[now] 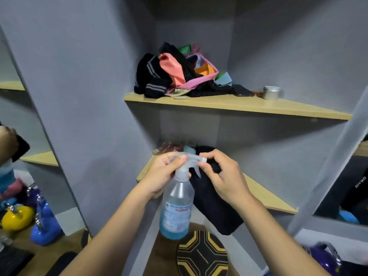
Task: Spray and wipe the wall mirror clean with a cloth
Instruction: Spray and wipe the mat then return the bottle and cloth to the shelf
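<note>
Both bare forearms are stretched forward from the lower edge of the view, the left from 7 o'clock, the right from 5 o'clock, converging near the centre. The left hand (163, 174) is curled round the neck of a spray bottle (177, 204), thumb laid over its top. The right hand (223, 176) is raised at 3 o'clock of the left, its fingertips (203, 155) pinched on the nozzle end, and a dark cloth (215, 206) is held beneath its palm.

The spray bottle (177, 206) was clear with blue liquid and red label lettering; the cloth (215, 204) was black; shelves (258, 108) were pale wood against grey walls (89, 76); a round disc (202, 253) showed black-and-yellow geometric patterning
</note>
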A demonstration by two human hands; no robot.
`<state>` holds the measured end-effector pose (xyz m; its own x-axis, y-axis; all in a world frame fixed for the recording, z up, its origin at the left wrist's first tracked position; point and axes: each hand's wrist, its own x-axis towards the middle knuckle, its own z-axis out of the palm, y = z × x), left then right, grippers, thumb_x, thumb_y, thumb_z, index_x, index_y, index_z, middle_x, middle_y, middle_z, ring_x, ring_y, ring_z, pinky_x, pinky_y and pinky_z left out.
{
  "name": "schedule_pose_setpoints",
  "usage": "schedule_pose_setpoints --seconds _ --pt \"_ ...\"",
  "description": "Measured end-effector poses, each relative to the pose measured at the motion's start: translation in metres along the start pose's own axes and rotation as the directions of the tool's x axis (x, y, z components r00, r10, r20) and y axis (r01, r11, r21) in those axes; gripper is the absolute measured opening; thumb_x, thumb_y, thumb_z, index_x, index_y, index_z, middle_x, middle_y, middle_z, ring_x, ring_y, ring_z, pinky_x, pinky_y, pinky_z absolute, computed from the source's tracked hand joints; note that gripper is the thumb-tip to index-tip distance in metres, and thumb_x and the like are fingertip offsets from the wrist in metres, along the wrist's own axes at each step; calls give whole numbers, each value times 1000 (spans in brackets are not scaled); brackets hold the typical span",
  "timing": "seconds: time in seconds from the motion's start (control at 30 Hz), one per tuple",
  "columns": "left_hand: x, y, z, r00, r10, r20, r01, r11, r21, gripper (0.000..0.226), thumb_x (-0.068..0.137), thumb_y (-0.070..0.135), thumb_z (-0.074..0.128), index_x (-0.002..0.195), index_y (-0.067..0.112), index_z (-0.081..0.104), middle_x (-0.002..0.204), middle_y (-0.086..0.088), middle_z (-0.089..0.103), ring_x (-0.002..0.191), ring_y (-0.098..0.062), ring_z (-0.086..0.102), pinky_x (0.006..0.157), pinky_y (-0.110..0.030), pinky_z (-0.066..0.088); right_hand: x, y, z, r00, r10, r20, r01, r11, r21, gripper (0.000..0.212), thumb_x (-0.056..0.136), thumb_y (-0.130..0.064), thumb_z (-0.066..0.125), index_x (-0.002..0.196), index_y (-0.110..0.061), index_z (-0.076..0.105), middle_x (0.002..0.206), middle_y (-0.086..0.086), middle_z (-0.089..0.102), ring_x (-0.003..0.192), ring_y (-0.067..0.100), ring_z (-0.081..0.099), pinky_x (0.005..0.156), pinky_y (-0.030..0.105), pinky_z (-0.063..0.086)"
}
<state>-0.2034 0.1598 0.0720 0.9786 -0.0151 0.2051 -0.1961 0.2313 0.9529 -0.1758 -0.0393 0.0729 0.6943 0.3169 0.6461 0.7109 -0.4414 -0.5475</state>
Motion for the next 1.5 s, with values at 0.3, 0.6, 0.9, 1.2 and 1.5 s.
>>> schedule_pose_setpoints --seconds 0.3,0.6,0.9,1.2,1.5 --pt "42 -17 -7 997 41 -65 -43 999 -32 40 91 29 66 111 -6 69 84 -17 72 65 -20 66 67 -30 57 46 34 16 998 25 55 -28 999 43 34 94 -63 42 91 -32 56 84 -21 62 77 6 57 67 35 48" --pt "66 -26 0 982 162 -96 -144 975 168 39 92 24 68 110 -10 67 92 -15 76 74 -17 71 71 -27 57 74 65 12 975 46 216 -96 969 227 34 103 -40 49 79 -20 63 76 -7 65 73 11 60 75 35 48" --pt "108 -38 27 978 108 -179 31 773 634 34 84 37 83 69 19 59 56 15 49 55 -6 42 60 -29 36 70 95 -6 936 339 97 -334 941 -62 22 89 -53 65 94 -35 54 89 -10 64 89 17 61 79 42 53" --pt "133 -65 120 935 78 -347 272 471 839 30 85 42 66 88 27 41 85 3 62 87 -26 60 71 -38 44 39 110 -13 830 493 260 -335 815 -473 44 88 -57 60 114 -22 56 104 1 65 95 28 64 69 36 49" --pt "140 -111 163 996 19 -83 37 778 627 31 89 57 64 89 27 54 70 3 61 75 -19 63 78 -47 56 30 182 -60 773 616 154 -538 764 -355 27 87 -52 57 81 -26 55 78 -5 63 79 26 60 70 36 52"
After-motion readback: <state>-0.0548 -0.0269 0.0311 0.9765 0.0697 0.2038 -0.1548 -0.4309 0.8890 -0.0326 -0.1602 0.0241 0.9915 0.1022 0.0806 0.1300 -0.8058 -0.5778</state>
